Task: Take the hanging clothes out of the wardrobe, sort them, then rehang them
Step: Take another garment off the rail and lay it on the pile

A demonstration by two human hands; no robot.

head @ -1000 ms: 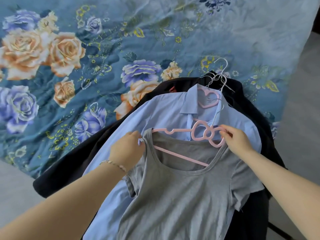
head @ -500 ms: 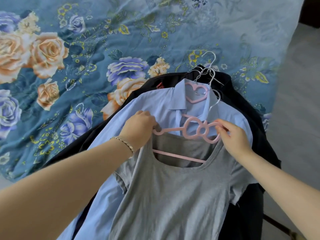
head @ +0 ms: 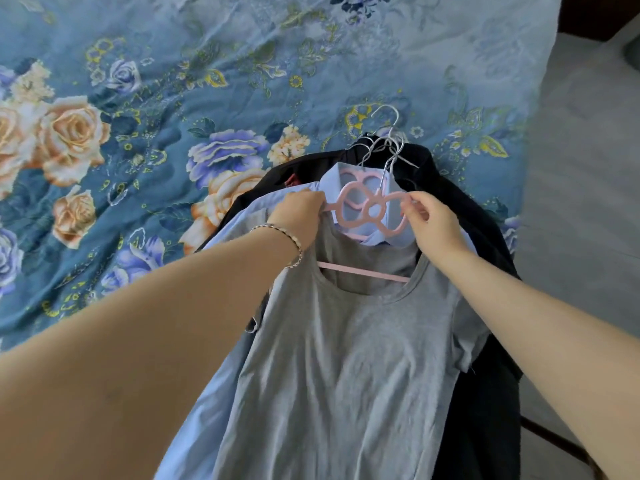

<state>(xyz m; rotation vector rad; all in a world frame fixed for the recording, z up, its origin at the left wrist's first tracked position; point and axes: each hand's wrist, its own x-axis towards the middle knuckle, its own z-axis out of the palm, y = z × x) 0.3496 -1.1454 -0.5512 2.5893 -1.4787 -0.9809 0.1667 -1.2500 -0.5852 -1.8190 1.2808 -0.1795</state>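
The tee (head: 346, 358), one of three garments, lies on the bed (head: 207, 64) atop one shirt (head: 214, 393) and one jacket (head: 485, 410). At its neck the left hand (head: 301, 211) curls round the left end of the hanger (head: 370, 211); the right hand (head: 433, 220) pinches its right loop. Lifting could snag its hook in the bunched hooks (head: 389, 143) above the tee, too tangled to count.

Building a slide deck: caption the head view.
Left hand and right hand grip a pink bow hanger holding a gray T-shirt over a blue shirt.
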